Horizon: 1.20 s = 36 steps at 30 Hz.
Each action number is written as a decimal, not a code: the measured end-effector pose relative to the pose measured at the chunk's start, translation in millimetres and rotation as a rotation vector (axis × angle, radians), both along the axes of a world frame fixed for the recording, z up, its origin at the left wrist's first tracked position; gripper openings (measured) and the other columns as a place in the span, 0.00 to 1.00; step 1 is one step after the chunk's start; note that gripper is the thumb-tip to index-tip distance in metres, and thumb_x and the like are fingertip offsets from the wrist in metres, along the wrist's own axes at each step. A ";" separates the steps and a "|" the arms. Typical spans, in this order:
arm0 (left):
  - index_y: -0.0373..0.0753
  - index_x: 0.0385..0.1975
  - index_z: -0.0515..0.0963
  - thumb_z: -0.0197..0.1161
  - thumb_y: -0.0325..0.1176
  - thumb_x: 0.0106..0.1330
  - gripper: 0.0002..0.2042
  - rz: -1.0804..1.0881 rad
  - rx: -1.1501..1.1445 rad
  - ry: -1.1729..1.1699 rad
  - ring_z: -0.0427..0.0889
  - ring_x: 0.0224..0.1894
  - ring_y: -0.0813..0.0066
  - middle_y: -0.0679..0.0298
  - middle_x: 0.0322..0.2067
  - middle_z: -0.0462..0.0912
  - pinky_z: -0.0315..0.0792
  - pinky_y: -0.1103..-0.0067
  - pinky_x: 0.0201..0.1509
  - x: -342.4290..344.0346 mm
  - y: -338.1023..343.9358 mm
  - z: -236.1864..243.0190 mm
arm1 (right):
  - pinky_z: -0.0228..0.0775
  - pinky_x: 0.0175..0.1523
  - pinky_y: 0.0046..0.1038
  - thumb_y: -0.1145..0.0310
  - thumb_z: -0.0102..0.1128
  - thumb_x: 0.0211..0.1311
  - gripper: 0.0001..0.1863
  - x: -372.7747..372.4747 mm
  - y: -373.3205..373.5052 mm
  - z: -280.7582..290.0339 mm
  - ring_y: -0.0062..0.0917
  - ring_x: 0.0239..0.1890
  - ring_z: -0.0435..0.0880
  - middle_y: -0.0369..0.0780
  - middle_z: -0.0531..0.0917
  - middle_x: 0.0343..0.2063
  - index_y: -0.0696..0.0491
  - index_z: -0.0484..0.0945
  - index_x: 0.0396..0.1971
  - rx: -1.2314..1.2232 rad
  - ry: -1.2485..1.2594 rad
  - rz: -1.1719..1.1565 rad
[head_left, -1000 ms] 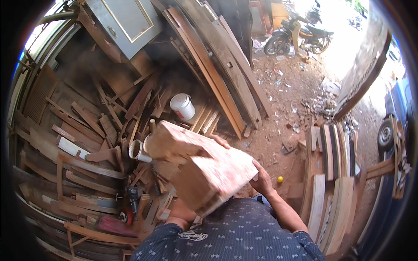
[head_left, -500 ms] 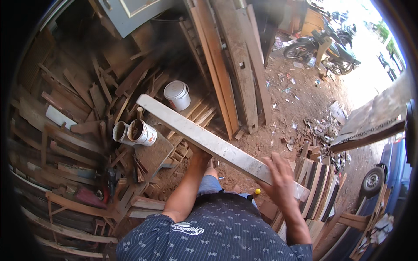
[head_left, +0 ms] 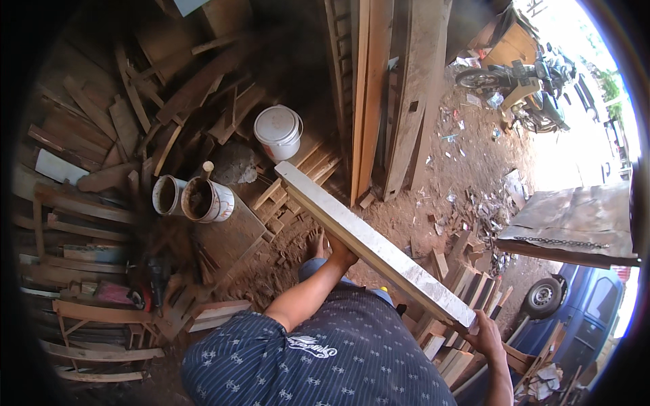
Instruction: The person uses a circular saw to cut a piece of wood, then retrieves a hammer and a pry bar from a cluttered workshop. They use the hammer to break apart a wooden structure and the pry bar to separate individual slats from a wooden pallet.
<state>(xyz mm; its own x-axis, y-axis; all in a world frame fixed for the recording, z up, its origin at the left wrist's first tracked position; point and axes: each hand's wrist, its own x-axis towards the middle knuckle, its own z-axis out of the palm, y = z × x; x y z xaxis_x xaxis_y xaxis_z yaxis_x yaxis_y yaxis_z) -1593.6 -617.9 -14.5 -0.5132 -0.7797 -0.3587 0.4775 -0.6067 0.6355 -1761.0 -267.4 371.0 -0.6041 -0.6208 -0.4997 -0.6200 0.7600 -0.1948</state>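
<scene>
A long wooden beam [head_left: 382, 242] with a whitish, scuffed top face and a bare wood side slants across the view, from the middle down to the lower right. My left hand [head_left: 342, 250] grips it from the near side around mid-length; most of those fingers are hidden under the wood. At the lower right end, my right hand [head_left: 486, 333] is closed around the corner, thumb near the top face. The beam is held above the dirt ground in front of my body.
Left of the beam stand a lidded white bucket [head_left: 278, 132] and two open buckets, one a stained white bucket [head_left: 220, 203]. Tall planks [head_left: 371, 101] lean ahead. Stacked wood lies under the beam's right end. A motorcycle [head_left: 525, 91] and a blue vehicle [head_left: 588, 304] stand to the right.
The beam has shifted right and down in the view. My right hand has moved from the beam's upper face to its end corner. My left hand keeps its hold.
</scene>
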 end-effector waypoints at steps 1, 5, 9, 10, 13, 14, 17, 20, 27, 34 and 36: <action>0.47 0.46 0.74 0.41 0.60 0.74 0.23 -0.016 -0.229 -0.162 0.84 0.43 0.64 0.65 0.40 0.81 0.80 0.65 0.49 -2.8 3.9 -2.8 | 0.74 0.50 0.42 0.63 0.77 0.46 0.32 -1.6 -11.4 12.8 0.48 0.45 0.82 0.50 0.83 0.40 0.56 0.73 0.52 0.006 0.042 0.035; 0.47 0.41 0.76 0.45 0.59 0.72 0.22 0.019 0.740 0.414 0.84 0.41 0.62 0.64 0.37 0.83 0.80 0.61 0.50 -24.9 6.9 4.4 | 0.75 0.46 0.42 0.66 0.74 0.46 0.30 14.6 -135.2 101.0 0.47 0.41 0.83 0.48 0.81 0.37 0.57 0.73 0.50 -0.129 0.161 0.223; 0.46 0.39 0.77 0.46 0.57 0.71 0.21 -0.009 0.761 0.437 0.84 0.39 0.60 0.63 0.34 0.84 0.80 0.57 0.47 -26.4 0.7 -2.2 | 0.78 0.39 0.37 0.65 0.69 0.54 0.25 43.8 -264.6 117.1 0.39 0.36 0.85 0.46 0.81 0.36 0.59 0.73 0.50 -0.124 0.101 0.586; 0.46 0.38 0.77 0.46 0.57 0.71 0.21 -0.022 0.805 0.409 0.85 0.38 0.60 0.63 0.33 0.84 0.80 0.57 0.45 -35.1 -1.6 9.7 | 0.78 0.38 0.36 0.65 0.67 0.55 0.24 48.5 -285.7 118.0 0.37 0.35 0.85 0.46 0.81 0.36 0.60 0.73 0.50 -0.077 0.113 0.657; 0.46 0.41 0.77 0.45 0.58 0.72 0.22 -0.040 0.844 0.373 0.84 0.40 0.60 0.63 0.36 0.84 0.80 0.58 0.46 -49.2 -23.4 20.9 | 0.80 0.37 0.34 0.65 0.64 0.58 0.24 33.1 -338.2 77.6 0.33 0.38 0.85 0.44 0.80 0.39 0.62 0.71 0.51 -0.031 0.133 0.819; 0.45 0.44 0.77 0.44 0.59 0.72 0.24 -0.014 0.819 0.408 0.84 0.42 0.60 0.62 0.39 0.84 0.80 0.59 0.48 -49.0 -32.8 4.5 | 0.80 0.37 0.33 0.66 0.63 0.58 0.25 30.0 -358.7 56.4 0.33 0.39 0.85 0.43 0.80 0.40 0.62 0.71 0.53 -0.026 0.162 0.914; 0.44 0.56 0.73 0.42 0.61 0.73 0.28 -0.090 0.738 0.399 0.80 0.51 0.59 0.60 0.51 0.79 0.76 0.60 0.56 -46.6 -49.7 9.3 | 0.81 0.40 0.33 0.66 0.62 0.60 0.25 21.2 -398.8 -20.2 0.33 0.45 0.85 0.44 0.80 0.44 0.60 0.70 0.56 0.015 0.250 1.091; 0.43 0.68 0.63 0.37 0.64 0.74 0.34 -0.198 0.766 0.282 0.72 0.62 0.57 0.56 0.62 0.71 0.72 0.59 0.63 -32.8 -71.5 27.6 | 0.82 0.43 0.34 0.66 0.62 0.61 0.24 17.5 -435.6 -100.1 0.34 0.47 0.85 0.45 0.81 0.48 0.59 0.72 0.55 0.025 0.230 1.121; 0.39 0.72 0.54 0.46 0.51 0.78 0.30 -0.350 0.635 -0.237 0.81 0.53 0.57 0.50 0.64 0.69 0.81 0.64 0.53 -12.4 -153.7 13.6 | 0.79 0.51 0.35 0.64 0.60 0.65 0.13 18.8 -506.9 -273.0 0.33 0.50 0.84 0.39 0.82 0.48 0.48 0.81 0.49 0.021 0.282 1.159; 0.37 0.71 0.54 0.70 0.36 0.60 0.41 -0.325 -0.914 -1.153 0.76 0.57 0.49 0.48 0.64 0.67 0.73 0.64 0.60 16.3 -177.9 -46.2 | 0.67 0.61 0.35 0.62 0.59 0.62 0.10 39.3 -565.7 -309.7 0.28 0.53 0.81 0.33 0.84 0.45 0.41 0.85 0.42 -0.139 0.219 1.234; 0.36 0.61 0.64 0.77 0.38 0.51 0.38 -0.116 -0.909 -1.158 0.75 0.58 0.49 0.50 0.57 0.74 0.69 0.64 0.63 16.5 -195.5 -55.1 | 0.66 0.62 0.35 0.63 0.59 0.61 0.10 46.9 -575.7 -310.1 0.28 0.55 0.80 0.32 0.84 0.44 0.41 0.85 0.41 -0.246 0.250 1.295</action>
